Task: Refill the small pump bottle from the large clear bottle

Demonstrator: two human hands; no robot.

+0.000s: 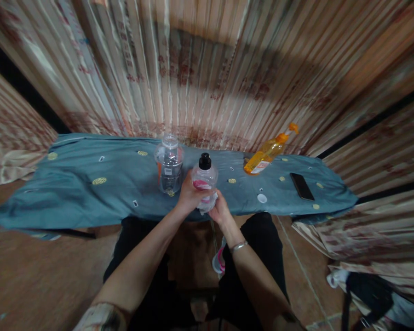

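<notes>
A clear bottle with a black cap and a pink label [204, 177] is held upright near the front edge of the covered table. My left hand [189, 195] wraps round its left side, fingers closed. Low on the right side of the bottle, my right hand [220, 208] is closed on a crumpled white tissue or cloth [204, 208] that presses against it. Just left of my hands stands a large clear plastic bottle [170, 170], uncapped, with an orange patch on its side.
A pump bottle of orange liquid [265, 154] stands on the right of the teal tablecloth [117, 161]. Farther right lies a black phone [301, 186], with a white round lid [262, 198] in front. Pleated curtains [207, 69] hang behind; a black bag [369, 294] sits at lower right.
</notes>
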